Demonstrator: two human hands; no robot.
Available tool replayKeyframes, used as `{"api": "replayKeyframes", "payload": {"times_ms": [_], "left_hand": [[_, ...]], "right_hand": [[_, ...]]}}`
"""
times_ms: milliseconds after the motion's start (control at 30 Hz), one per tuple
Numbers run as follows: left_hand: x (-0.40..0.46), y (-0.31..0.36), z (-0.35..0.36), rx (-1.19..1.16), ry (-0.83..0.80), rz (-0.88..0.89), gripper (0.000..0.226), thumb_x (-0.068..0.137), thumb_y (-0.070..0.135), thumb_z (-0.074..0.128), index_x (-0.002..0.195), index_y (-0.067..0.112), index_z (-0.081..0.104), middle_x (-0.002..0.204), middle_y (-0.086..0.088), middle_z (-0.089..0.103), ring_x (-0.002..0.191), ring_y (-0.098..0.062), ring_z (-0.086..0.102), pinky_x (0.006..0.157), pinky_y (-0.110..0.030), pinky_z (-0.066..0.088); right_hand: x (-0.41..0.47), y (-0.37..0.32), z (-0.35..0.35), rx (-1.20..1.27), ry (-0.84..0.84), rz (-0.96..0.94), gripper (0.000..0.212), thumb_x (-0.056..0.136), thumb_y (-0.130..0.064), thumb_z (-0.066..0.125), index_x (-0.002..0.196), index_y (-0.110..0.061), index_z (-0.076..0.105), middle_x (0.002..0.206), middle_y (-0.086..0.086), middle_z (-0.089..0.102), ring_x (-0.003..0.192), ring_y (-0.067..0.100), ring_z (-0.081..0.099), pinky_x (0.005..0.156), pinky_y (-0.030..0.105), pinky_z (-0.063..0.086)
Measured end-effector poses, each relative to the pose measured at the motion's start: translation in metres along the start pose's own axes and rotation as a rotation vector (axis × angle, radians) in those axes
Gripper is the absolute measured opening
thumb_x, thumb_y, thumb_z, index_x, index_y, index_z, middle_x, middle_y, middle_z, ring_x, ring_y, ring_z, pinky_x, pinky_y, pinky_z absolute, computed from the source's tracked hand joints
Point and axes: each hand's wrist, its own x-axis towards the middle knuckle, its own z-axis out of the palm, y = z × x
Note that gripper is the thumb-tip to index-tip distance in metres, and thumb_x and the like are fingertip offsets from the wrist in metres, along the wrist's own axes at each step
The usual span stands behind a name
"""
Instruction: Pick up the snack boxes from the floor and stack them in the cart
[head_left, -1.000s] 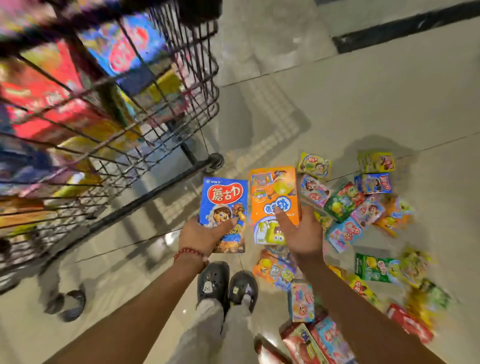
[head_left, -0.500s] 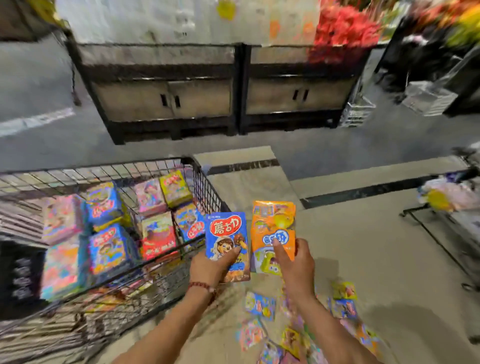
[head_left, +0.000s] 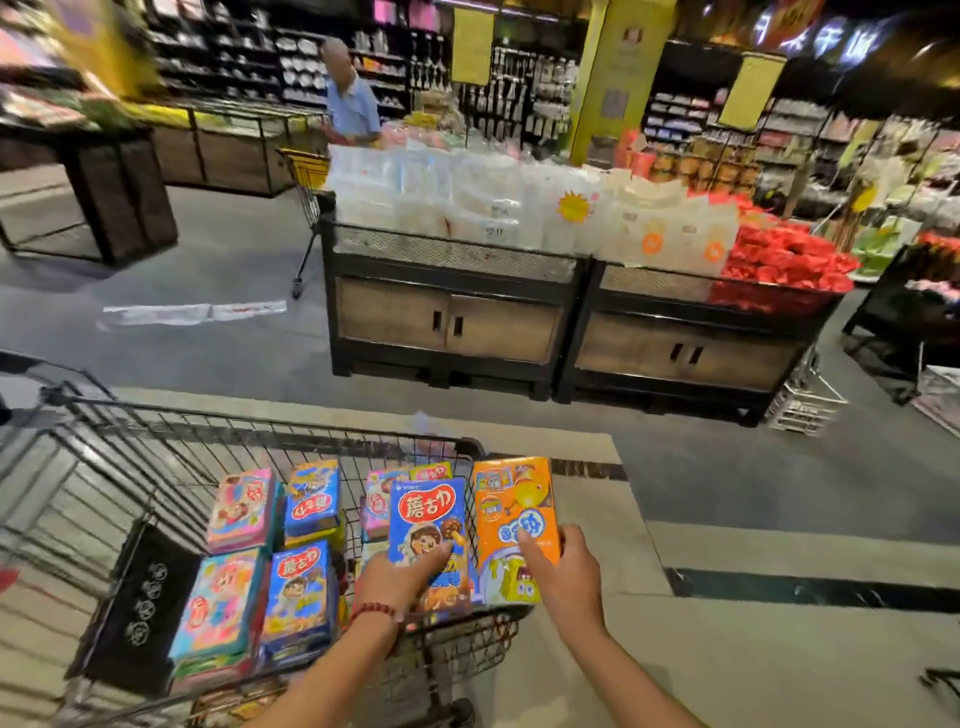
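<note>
snack boxes are up off the floor and at the cart (head_left: 260, 431) now, one per hand, in the head view, the only view there is. the blue box (head_left: 430, 540) is gripped at its lower end by the left hand (head_left: 400, 579), thumb laid across the front, and it is held over the cart's right rim, mostly inside the basket line. the orange box (head_left: 517, 525) is pinched low down by the right hand (head_left: 563, 577), just outside that same rim, touching or nearly touching the blue one. both boxes are held upright, long axis pointing away from the person. the stacked boxes (head_left: 270, 561) are seen lying flat in rows inside the cart, left of the rim, so the drop spot lies to the left of both hands. the left hand is judged the nearer, and the blue box likely goes in first. a tilt from upright to flat looks needed. the orange box must be carried over the wire before release.
</note>
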Motion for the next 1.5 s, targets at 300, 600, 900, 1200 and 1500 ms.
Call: {"api": "replayKeyframes", "payload": {"times_ms": [300,600,900,1200,1500], "left_hand": [[0.109,0.019,-0.04,-0.03,0.092,-0.128,0.044,0.067,0.033,0.083,0.05,0.015,0.048,0.043,0.005,0.049,0.05,-0.02,0.046,0.051,-0.024,0.034],[0.208,0.023,-0.051,0.043,0.017,-0.204,0.062,0.041,0.058,0.082,0.076,0.01,0.068,0.076,-0.004,0.071,0.071,-0.023,0.065,0.062,-0.029,0.05],[0.246,0.011,-0.035,0.086,0.088,-0.312,0.04,0.07,0.035,0.082,0.064,0.009,0.053,0.064,-0.001,0.056,0.065,-0.021,0.058,0.061,-0.028,0.043],[0.286,-0.013,-0.006,0.214,0.116,-0.476,0.052,0.071,0.042,0.079,0.092,0.0,0.059,0.106,-0.021,0.064,0.08,-0.027,0.054,0.076,-0.041,0.048],[0.313,-0.041,0.015,0.2,0.086,-0.516,0.068,0.058,0.047,0.086,0.104,0.002,0.062,0.098,-0.009,0.068,0.083,-0.024,0.061,0.072,-0.03,0.052]], "right_hand": [[0.07,-0.034,0.082,-0.089,-0.125,0.027,0.033,0.084,-0.046,0.065,0.094,-0.016,0.053,0.08,-0.009,0.061,0.069,0.005,0.062,0.054,0.018,0.047],[0.131,-0.037,0.149,-0.108,-0.148,0.145,0.035,0.084,-0.045,0.066,0.096,-0.015,0.054,0.081,-0.008,0.063,0.071,0.007,0.064,0.061,0.024,0.051],[0.17,-0.004,0.183,-0.145,-0.25,0.247,0.035,0.081,-0.05,0.067,0.091,-0.019,0.054,0.085,-0.006,0.068,0.068,0.008,0.068,0.066,0.036,0.059],[0.208,0.033,0.208,-0.172,-0.331,0.333,0.035,0.084,-0.045,0.066,0.096,-0.014,0.055,0.083,-0.006,0.066,0.072,0.012,0.068,0.067,0.034,0.058],[0.233,0.061,0.227,-0.204,-0.34,0.401,0.034,0.084,-0.045,0.066,0.096,-0.015,0.055,0.089,-0.002,0.067,0.076,0.015,0.068,0.072,0.037,0.058]]}}
